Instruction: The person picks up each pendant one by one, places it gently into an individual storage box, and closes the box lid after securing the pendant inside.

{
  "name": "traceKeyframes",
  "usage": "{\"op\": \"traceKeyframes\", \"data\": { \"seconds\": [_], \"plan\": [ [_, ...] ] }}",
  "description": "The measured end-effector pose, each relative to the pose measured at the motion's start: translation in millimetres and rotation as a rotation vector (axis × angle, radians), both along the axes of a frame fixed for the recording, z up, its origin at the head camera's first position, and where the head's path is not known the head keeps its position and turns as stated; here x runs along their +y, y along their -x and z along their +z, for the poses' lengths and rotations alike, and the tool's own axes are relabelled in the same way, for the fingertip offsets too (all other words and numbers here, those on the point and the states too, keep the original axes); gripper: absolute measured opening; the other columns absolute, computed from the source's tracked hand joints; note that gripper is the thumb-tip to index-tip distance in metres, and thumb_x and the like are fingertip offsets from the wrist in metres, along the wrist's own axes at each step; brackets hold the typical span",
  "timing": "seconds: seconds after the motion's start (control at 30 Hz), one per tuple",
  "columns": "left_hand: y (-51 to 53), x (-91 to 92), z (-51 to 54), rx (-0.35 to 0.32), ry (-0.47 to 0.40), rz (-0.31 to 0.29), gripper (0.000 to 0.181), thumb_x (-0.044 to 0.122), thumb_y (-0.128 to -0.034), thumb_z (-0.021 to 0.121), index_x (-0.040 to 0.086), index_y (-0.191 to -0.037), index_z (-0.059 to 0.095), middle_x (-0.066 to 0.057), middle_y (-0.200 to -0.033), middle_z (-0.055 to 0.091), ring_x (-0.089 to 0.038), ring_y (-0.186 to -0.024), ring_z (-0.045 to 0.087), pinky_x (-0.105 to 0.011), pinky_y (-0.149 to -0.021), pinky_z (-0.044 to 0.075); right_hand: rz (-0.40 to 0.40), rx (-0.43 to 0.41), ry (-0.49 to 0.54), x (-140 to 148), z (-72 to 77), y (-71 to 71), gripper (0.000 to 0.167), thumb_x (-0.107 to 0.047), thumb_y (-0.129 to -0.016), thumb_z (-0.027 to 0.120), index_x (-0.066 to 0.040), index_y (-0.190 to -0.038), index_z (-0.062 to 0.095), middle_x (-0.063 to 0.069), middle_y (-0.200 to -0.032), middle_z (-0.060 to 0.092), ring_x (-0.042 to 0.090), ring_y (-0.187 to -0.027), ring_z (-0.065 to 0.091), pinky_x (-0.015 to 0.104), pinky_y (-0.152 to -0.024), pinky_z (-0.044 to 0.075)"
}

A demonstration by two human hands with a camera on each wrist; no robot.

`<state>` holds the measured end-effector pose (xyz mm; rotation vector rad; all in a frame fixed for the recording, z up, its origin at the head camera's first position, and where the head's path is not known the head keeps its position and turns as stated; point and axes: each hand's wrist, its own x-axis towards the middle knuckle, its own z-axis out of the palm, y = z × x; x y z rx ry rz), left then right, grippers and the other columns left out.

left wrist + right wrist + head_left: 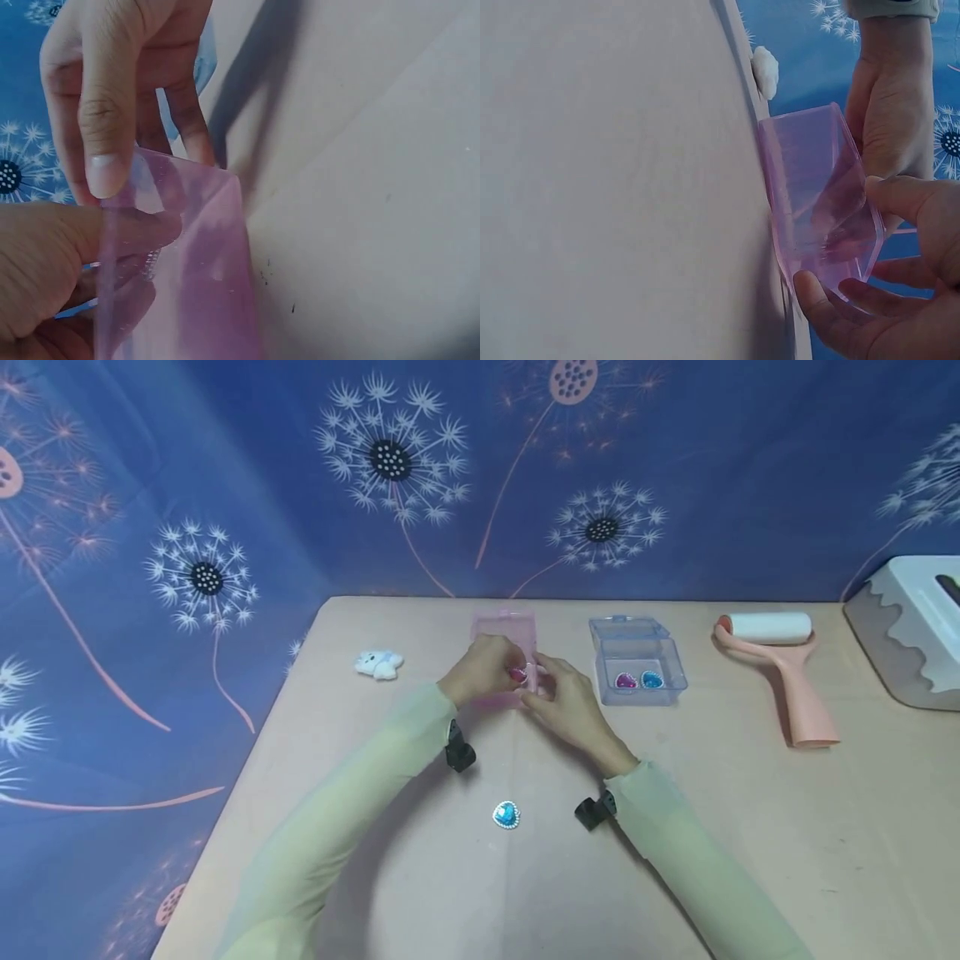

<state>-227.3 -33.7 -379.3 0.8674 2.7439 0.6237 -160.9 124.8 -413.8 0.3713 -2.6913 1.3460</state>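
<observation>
A pink see-through plastic box (501, 700) with its lid raised stands on the table between the two hands. My left hand (486, 670) reaches into it from the left and pinches a dark pink heart-shaped gem (517, 675) with a pale beaded edge. In the left wrist view the gem shows only as a beaded edge (151, 264) through the plastic. My right hand (572, 703) grips the box's right end, its thumb and fingers on the wall, as the right wrist view shows of the pink box (802, 172). A blue heart-shaped gem (506, 814) lies nearer on the table.
Right of the hands, an open clear bluish box (641, 696) holds a pink gem (626, 681) and a blue gem (652, 680). A white animal-shaped figure (378, 664) lies at the left. Farther right are a lint roller (802, 693) and a white-and-beige container (911, 635).
</observation>
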Motion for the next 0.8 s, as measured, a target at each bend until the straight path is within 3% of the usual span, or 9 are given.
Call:
{"op": "traceKeyframes", "data": {
  "seconds": [0.3,0.57,0.8],
  "plan": [
    [1.0,2.6,-1.6,-0.037,-0.028,-0.025,0.014,0.004,-0.0787,0.076,0.006,-0.092,0.075,-0.006,-0.091,0.076,-0.019,-0.086,0.070,-0.025,-0.082,0.056,0.000,0.000,-0.004,0.4,-0.3,1.0,0.065,-0.017,-0.083,0.075,0.002,-0.139,0.047,0.022,-0.135,0.055,0.039,-0.125,0.053,0.049,-0.107,0.042],
    [3.5,3.7,-2.0,-0.109,-0.014,0.001,0.018,0.004,-0.0772,0.077,0.007,-0.094,0.075,-0.005,-0.093,0.075,-0.019,-0.087,0.069,-0.026,-0.083,0.055,-0.003,-0.004,-0.008,1.3,-0.5,1.1,0.066,-0.019,-0.083,0.074,0.002,-0.139,0.046,0.022,-0.136,0.054,0.038,-0.127,0.051,0.048,-0.109,0.040],
    [3.9,4.0,-3.3,-0.103,-0.003,-0.002,0.024,-0.002,-0.0754,0.074,0.006,-0.098,0.075,-0.007,-0.097,0.075,-0.020,-0.089,0.069,-0.026,-0.084,0.055,-0.004,-0.003,-0.012,1.2,-1.7,0.9,0.068,-0.021,-0.083,0.075,0.002,-0.140,0.046,0.022,-0.136,0.054,0.038,-0.127,0.051,0.048,-0.109,0.040]
  ]
}}
